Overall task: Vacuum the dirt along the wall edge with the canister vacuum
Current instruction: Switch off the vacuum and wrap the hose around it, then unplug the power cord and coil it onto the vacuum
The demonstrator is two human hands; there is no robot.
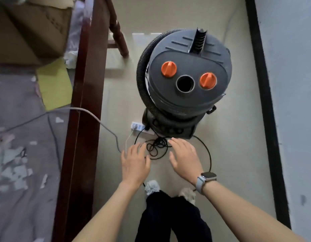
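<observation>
- Grey canister vacuum (187, 81) stands on the floor, top port open, inside too dark to see
- left hand (134, 165) and right hand (183, 157) both spread flat, holding nothing, over the tangled black cord (157, 146)

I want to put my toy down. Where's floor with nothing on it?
Bare floor lies between the canister vacuum and the black baseboard. By the power strip it's crowded: tangled black cord and both hands.
</observation>
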